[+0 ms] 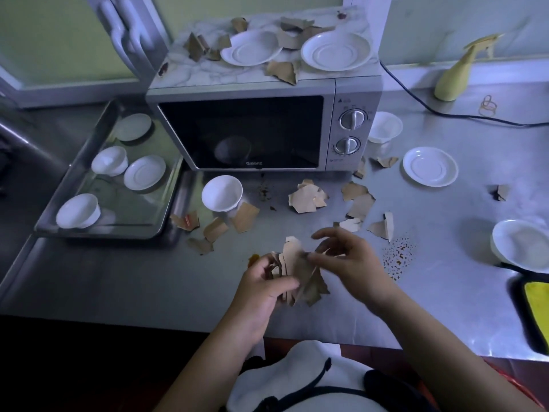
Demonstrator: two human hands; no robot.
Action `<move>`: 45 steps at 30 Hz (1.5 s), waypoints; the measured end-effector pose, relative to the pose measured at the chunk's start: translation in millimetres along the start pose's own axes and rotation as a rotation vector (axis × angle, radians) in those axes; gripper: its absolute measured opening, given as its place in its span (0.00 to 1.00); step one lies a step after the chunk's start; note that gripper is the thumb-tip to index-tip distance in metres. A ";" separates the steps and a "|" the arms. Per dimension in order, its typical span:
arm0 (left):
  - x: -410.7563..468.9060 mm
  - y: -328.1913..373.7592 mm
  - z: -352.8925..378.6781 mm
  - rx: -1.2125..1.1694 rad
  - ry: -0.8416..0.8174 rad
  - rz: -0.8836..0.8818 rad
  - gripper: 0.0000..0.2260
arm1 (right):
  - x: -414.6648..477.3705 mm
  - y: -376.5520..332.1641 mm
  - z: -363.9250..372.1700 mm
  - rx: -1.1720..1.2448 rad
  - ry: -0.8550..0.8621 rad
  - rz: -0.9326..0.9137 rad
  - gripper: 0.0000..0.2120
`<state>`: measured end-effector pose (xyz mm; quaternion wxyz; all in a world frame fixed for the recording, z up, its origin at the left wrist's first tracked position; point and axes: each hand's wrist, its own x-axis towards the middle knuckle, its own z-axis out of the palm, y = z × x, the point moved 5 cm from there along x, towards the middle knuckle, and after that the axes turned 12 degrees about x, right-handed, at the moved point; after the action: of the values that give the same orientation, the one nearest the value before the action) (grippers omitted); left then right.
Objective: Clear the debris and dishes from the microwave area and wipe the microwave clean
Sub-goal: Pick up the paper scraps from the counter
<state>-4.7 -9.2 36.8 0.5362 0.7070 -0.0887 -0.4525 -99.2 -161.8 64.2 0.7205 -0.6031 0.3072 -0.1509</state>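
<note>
My left hand point(263, 288) grips a bundle of torn cardboard scraps point(292, 254); my right hand point(349, 257) pinches its upper edge. Loose scraps point(307, 199) lie on the steel surface point(148, 278) just ahead, before the microwave point(237, 129), whose top carries two white saucers point(252, 47) and further debris.

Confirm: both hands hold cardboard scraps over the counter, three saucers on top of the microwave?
Wrong count: the head view shows two saucers on the microwave, not three. The left hand and right hand do hold cardboard scraps over the counter.
</note>
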 end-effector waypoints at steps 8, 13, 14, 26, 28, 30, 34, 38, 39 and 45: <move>-2.5 4.6 8.5 -0.075 0.078 -0.037 0.15 | 59.7 56.0 -144.4 -0.238 0.455 0.163 0.12; -9.4 2.5 19.1 -0.073 0.112 -0.056 0.15 | 90.1 73.5 -195.9 -0.525 0.446 0.273 0.21; -11.9 0.6 20.4 -0.058 0.118 -0.061 0.15 | 96.0 74.3 -200.5 -0.559 0.430 0.292 0.22; -30.1 -16.7 22.6 -0.067 0.219 -0.124 0.14 | 133.1 84.1 -178.5 -0.976 0.332 0.340 0.22; -30.6 -16.0 23.1 -0.068 0.216 -0.117 0.14 | 134.9 85.5 -178.5 -0.954 0.343 0.377 0.21; -30.8 -15.0 22.5 -0.072 0.208 -0.111 0.14 | 134.2 85.2 -179.0 -0.911 0.340 0.385 0.19; -28.4 -13.2 18.9 -0.088 0.179 -0.113 0.15 | 128.8 81.5 -180.0 -0.731 0.329 0.314 0.09; -28.6 -10.1 11.7 -0.072 0.139 -0.100 0.15 | 122.8 72.8 -177.7 -0.508 0.288 0.306 0.14; -28.6 -9.1 7.9 -0.074 0.130 -0.098 0.15 | 120.2 68.9 -174.8 -0.437 0.269 0.311 0.15; -16.0 2.5 -9.6 -0.077 0.063 -0.064 0.13 | 102.8 50.5 -150.1 -0.344 0.198 0.286 0.07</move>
<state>-6.0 6.0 47.8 0.5509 0.7023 -0.0316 -0.4499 -122.0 -327.3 -23.7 0.5875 -0.6498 0.4796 -0.0511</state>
